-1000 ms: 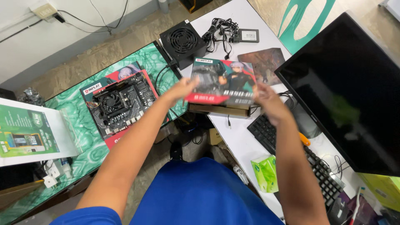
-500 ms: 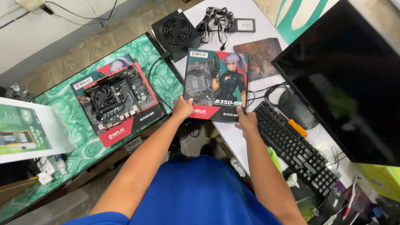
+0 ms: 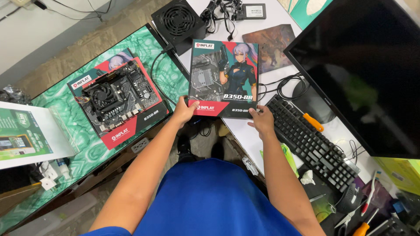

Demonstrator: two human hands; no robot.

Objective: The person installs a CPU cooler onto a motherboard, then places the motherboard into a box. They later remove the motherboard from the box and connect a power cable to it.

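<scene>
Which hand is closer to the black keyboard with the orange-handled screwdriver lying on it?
Right. The right hand sits at the near right corner of the flat illustrated box, beside the black keyboard. The left hand grips the box's near left corner, a box-width farther off.

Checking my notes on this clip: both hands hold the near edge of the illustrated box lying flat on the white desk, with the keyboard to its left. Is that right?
Not quite. In the head view the keyboard lies to the right of the illustrated box, not the left. The rest stands: the left hand and right hand hold its near edge on the white desk.
</scene>
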